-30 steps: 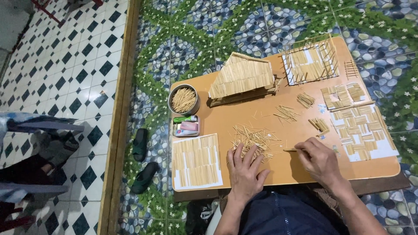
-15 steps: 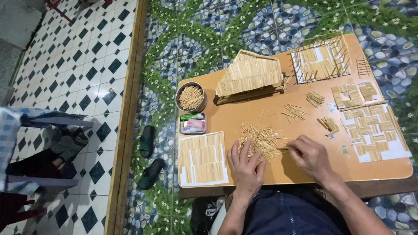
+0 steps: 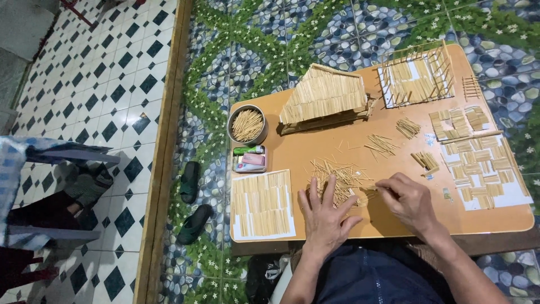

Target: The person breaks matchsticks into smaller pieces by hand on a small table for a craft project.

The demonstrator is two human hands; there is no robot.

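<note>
Your left hand (image 3: 325, 211) lies flat, fingers spread on the loose stick pile (image 3: 337, 179) | your right hand (image 3: 406, 198) pinches one thin stick at the pile's edge | stick house (image 3: 323, 98) and round tin (image 3: 247, 125) stand beyond on the table (image 3: 315, 146).

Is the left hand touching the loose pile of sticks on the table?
Touching. The head view shows the left hand lying flat with its fingers spread across the near edge of the stick pile on the table, with no gap between them.

A round tin (image 3: 247, 125) of sticks stands near a small stick-built house (image 3: 323, 97) on the worktop (image 3: 394, 225). Two dark sandals (image 3: 191, 202) lie on the pebble-patterned floor (image 3: 270, 34).
</note>
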